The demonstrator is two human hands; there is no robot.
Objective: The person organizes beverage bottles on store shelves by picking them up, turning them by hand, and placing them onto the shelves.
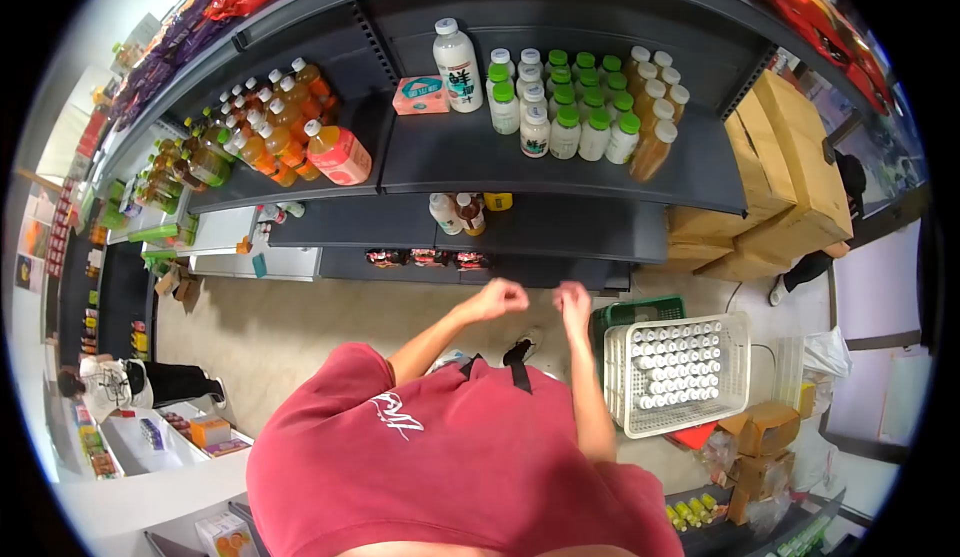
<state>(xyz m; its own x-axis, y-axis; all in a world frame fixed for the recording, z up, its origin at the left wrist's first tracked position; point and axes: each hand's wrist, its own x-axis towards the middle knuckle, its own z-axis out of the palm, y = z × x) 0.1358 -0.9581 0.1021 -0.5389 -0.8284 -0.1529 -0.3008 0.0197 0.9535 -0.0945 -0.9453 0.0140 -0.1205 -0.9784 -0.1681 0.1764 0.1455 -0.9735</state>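
Note:
My left hand [498,299] is in front of the lower shelves, its fingers curled together. Whether anything is inside it I cannot make out. A short gap to the right, my right hand [573,305] is raised and slightly blurred, so its fingers do not show clearly. Neither hand touches a shelf. Ahead, on the upper shelf [430,162], stand a large white bottle [460,72], a pink box [421,96], rows of green-capped bottles [566,137] and amber bottles with pale caps [653,152]. Beside my right forearm is a white plastic basket [615,382] holding many white-capped bottles [680,362].
Orange drink bottles [340,152] crowd the shelf's left section. A green crate [645,309] sits against the white basket. Cardboard boxes [790,167] are stacked at the right shelf end. Another person [130,382] is at far left; a leg [805,269] shows at right.

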